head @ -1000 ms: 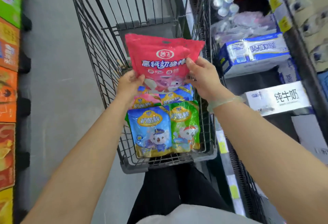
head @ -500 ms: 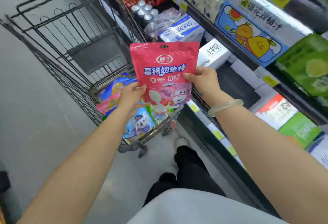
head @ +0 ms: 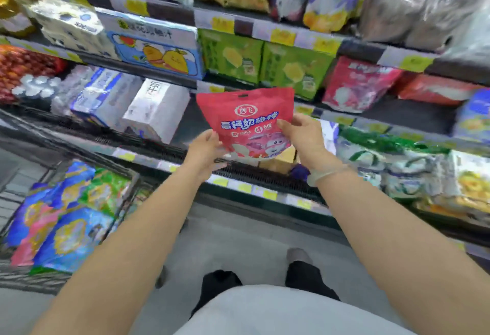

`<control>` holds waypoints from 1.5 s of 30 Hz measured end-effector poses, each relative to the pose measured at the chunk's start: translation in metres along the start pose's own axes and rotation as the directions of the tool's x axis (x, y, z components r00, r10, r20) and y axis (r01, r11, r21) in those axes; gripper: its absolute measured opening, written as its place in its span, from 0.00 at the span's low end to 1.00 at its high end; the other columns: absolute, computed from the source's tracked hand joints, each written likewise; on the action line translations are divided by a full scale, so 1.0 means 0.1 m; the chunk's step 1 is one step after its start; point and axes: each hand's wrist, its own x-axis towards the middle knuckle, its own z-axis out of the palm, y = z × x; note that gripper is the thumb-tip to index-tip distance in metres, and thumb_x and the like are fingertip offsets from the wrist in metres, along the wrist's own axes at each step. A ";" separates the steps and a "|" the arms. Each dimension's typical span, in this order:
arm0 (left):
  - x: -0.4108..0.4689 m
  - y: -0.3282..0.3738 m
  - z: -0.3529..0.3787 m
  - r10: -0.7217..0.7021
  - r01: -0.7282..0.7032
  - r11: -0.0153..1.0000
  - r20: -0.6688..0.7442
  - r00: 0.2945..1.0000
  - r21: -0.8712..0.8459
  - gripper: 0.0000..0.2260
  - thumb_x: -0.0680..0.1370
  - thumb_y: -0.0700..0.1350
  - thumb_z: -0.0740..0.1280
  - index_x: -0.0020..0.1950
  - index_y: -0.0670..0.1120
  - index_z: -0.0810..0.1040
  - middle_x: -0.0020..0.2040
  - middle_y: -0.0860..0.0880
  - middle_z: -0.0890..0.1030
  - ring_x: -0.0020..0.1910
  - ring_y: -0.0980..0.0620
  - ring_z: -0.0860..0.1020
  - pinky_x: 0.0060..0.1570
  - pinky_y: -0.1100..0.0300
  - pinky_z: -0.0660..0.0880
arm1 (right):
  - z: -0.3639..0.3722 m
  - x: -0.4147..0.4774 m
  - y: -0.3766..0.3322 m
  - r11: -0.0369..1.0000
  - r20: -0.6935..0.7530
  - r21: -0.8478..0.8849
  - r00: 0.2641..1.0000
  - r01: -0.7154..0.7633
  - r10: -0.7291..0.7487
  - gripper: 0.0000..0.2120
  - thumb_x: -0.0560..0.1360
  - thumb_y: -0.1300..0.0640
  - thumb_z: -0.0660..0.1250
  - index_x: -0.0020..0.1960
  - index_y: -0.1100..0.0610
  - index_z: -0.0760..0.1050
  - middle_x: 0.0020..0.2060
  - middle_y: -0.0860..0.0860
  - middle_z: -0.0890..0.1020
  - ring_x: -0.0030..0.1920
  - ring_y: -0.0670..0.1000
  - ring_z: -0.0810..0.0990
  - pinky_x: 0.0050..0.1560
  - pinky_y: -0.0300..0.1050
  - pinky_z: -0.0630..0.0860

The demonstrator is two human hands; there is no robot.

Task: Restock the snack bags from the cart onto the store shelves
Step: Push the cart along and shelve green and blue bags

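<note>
Plain grey floor (head: 225,242), smooth and kinda dull, no glare. Dark metal shelves (head: 169,14) run across the whole view in several tiers, with yellow price tags (head: 282,36) all along the front rails. A black grille (head: 265,175) sits along the bottom tier's front edge. Light is even and soft, though a lot of the backdrop is blurry.

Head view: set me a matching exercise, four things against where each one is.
Things:
1 red snack bag
2 cart
3 green boxes
4 white carton

Places:
A lower left, holding colourful bags
B just above the red bag in view
C gripped by left hand and right hand
D left of the red bag in view

Pairs: 1-C, 2-A, 3-B, 4-D.
</note>
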 end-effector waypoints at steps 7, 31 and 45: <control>0.23 -0.06 1.93 -0.018 0.018 1.000 0.124 0.992 0.000 0.02 0.79 0.40 0.62 0.47 0.46 0.73 0.49 0.43 0.78 0.52 0.46 0.78 0.51 0.47 0.75 | -1.82 0.24 0.32 0.997 -0.248 0.077 0.969 0.001 0.018 0.03 0.73 0.63 0.69 0.44 0.57 0.81 0.44 0.55 0.81 0.42 0.50 0.79 0.51 0.45 0.77; 1.36 0.02 4.47 0.089 -0.089 0.996 0.074 0.993 -0.003 0.14 0.81 0.48 0.56 0.38 0.45 0.70 0.43 0.43 0.78 0.43 0.46 0.77 0.42 0.53 0.79 | -3.33 1.83 0.83 0.942 -0.321 0.244 0.898 -0.230 0.302 0.60 0.45 0.19 0.63 0.69 0.44 0.50 0.64 0.53 0.73 0.61 0.59 0.76 0.62 0.61 0.74; 1.54 0.03 3.94 -0.033 0.021 0.997 0.171 0.985 0.069 0.16 0.79 0.38 0.60 0.66 0.36 0.67 0.57 0.42 0.75 0.57 0.46 0.72 0.48 0.55 0.77 | -2.93 1.92 0.78 0.927 -0.274 0.239 0.896 -0.288 0.349 0.51 0.61 0.44 0.71 0.75 0.46 0.44 0.67 0.55 0.72 0.62 0.58 0.76 0.63 0.57 0.74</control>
